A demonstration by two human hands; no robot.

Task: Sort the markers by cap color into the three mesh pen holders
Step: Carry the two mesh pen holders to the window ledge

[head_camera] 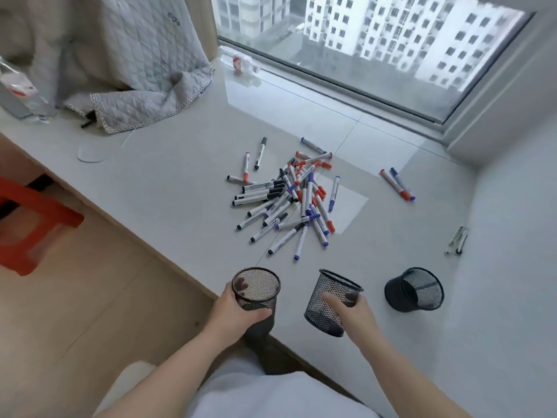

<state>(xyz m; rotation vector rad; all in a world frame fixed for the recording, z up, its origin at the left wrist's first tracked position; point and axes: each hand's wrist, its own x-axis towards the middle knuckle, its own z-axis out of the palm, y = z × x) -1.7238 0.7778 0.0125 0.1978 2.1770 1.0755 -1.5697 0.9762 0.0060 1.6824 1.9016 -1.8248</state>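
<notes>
A pile of white markers with black, blue and red caps lies mid-sill. A few strays lie apart: a black-capped marker, a red-capped marker and a red and blue pair. My left hand grips a black mesh pen holder upright at the sill's near edge. My right hand grips a second mesh holder, tilted. A third mesh holder stands free to the right, leaning with its mouth towards me. All three look empty.
The grey window sill ends at a window behind and a wall on the right. A quilted cloth covers the back left. A small clip-like object lies at right. An orange stool stands on the floor, left.
</notes>
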